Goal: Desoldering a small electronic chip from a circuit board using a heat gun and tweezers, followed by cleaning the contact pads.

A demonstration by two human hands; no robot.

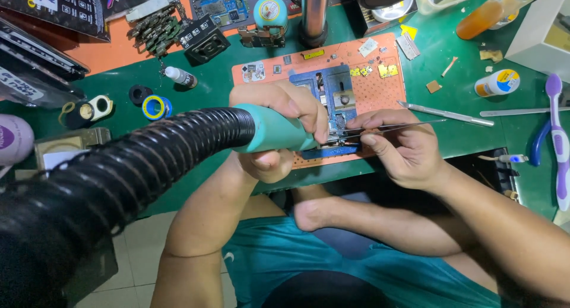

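Tweezers [380,128] between right-hand fingers [380,143]

Bright, even overhead light falls on the green desk [463,124], with only soft, short shadows under the hands. The view bends at the edges like a wide lens. The black ribbed hose [119,171] at the near left corner looms large and blurred.
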